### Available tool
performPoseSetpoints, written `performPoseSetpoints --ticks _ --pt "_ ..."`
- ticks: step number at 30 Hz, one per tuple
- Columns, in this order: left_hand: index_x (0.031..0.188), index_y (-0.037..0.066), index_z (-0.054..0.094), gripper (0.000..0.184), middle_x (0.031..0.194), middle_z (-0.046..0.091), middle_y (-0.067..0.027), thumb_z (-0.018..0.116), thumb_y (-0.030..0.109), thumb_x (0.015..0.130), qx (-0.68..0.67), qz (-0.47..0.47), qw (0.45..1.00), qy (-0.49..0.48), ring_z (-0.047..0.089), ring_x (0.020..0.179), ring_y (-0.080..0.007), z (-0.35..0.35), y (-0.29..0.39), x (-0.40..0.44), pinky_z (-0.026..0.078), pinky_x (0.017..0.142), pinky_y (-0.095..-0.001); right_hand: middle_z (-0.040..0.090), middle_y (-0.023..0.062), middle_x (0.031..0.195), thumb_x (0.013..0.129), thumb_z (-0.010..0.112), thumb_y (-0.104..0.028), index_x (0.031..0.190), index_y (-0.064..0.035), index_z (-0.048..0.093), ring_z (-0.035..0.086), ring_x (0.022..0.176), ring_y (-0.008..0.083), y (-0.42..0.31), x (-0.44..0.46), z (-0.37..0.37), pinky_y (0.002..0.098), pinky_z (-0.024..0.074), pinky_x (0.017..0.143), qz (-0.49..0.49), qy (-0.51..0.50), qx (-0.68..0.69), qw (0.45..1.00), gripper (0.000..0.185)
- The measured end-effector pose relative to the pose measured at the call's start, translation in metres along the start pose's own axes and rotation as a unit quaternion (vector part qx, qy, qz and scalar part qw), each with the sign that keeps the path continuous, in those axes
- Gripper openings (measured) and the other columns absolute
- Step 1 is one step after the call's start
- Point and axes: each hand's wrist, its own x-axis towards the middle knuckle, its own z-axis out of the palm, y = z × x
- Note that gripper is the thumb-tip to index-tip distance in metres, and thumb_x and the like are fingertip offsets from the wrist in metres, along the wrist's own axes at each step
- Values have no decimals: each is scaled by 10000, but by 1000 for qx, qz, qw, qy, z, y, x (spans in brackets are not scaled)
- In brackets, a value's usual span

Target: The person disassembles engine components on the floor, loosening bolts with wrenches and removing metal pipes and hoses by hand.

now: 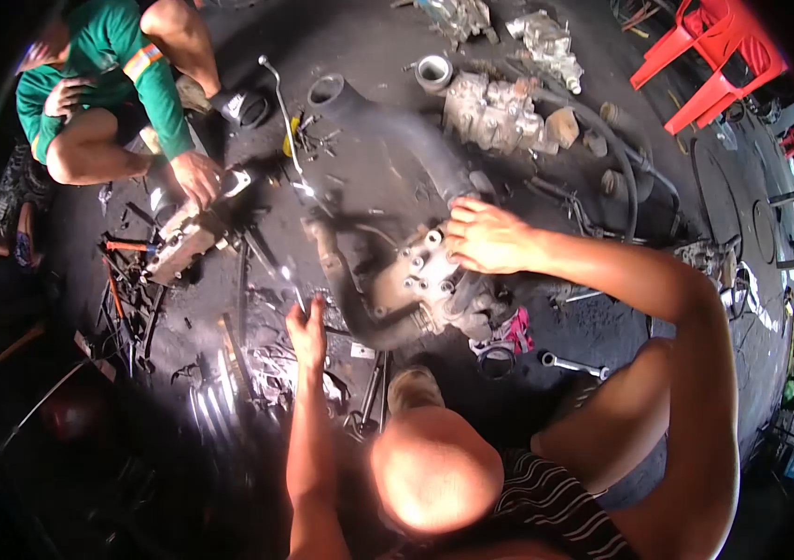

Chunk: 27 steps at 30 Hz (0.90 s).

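Observation:
My left hand [306, 331] is closed around the lower end of a slim, shiny metal tool [292, 283] that points up and away; its exact kind is hard to make out. My right hand [488, 238] lies with bent fingers over the upper right side of a grey metal engine housing [403, 280], gripping it. Several round bolt holes or sleeves show on the housing's face. A curved pipe [341, 280] runs along its left side. Just above my right fingers ends a thick dark hose [406, 135], which stretches up to the left.
A co-worker in a green top [126, 56] squats at upper left, one hand on a metal part [182, 247]. An engine block [492, 112], a ring spanner [574, 365], a long bar [280, 117], a pink rag [515, 331] and red chairs [719, 65] stand or lie around.

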Motion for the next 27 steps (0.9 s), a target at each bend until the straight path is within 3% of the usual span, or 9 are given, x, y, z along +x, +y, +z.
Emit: performPoseSetpoints --ticks 3,7,9,10,14,15,18,23,27 --pt "954 -43 627 290 800 632 -31 597 242 915 -11 22 1000 -16 518 745 -115 18 21 12 430 705 -298 585 108 1091 805 615 -208 1021 -52 640 504 1143 256 6 -18 2 441 267 1119 -17 66 14 998 267" --pt "760 27 551 366 609 431 71 654 356 883 -7 90 996 -15 332 566 -50 37 24 18 261 499 -256 574 111 1133 798 599 -176 1071 -62 625 493 1172 254 6 -25 -1 444 259 1126 -36 94 4 995 296" --pt "921 -31 601 473 727 544 -21 704 422 829 94 81 985 118 483 684 -113 48 21 18 408 621 -274 587 100 1092 797 569 -149 1033 -69 639 509 1139 237 5 -19 -1 443 275 1117 -26 46 -64 997 259" --pt "1151 -105 548 726 1015 611 -188 746 477 765 96 -43 994 34 574 975 -256 40 23 24 445 884 -352 587 100 1092 797 569 -149 1033 -69 639 509 1139 237 5 -15 0 443 275 1117 -27 43 -60 997 259" --pt "1232 -178 448 930 1275 474 -347 773 518 708 122 -27 988 97 455 1227 -409 53 15 16 337 1053 -435 606 67 950 793 549 -127 942 -73 651 542 1041 221 13 -3 6 436 310 1087 -26 9 -43 999 188" --pt "1232 -178 448 930 1275 474 -347 773 518 708 124 -32 987 93 455 1227 -409 58 -3 19 337 1053 -435 606 56 904 788 552 -124 914 -74 652 550 1009 217 16 -2 6 434 321 1075 -35 22 -41 998 168" --pt "1098 -143 494 840 986 548 -283 825 487 652 270 244 892 268 537 923 -433 77 -59 24 435 826 -486 603 67 936 758 571 -119 919 -79 653 550 1002 233 20 -1 10 428 336 1059 -45 41 -17 998 185" --pt "1047 -118 526 784 980 564 -293 808 504 661 273 189 911 244 541 920 -444 79 -39 22 428 838 -507 386 158 1393 748 695 -184 1412 -198 371 393 1287 306 38 -32 12 444 380 1049 -10 87 -8 996 739" --pt "1123 -148 508 906 1058 578 -333 763 592 667 269 121 929 223 561 1006 -451 79 -46 23 443 918 -474 391 125 1370 776 679 -171 1390 -178 377 405 1260 313 56 -98 -3 412 444 998 162 104 40 980 685"
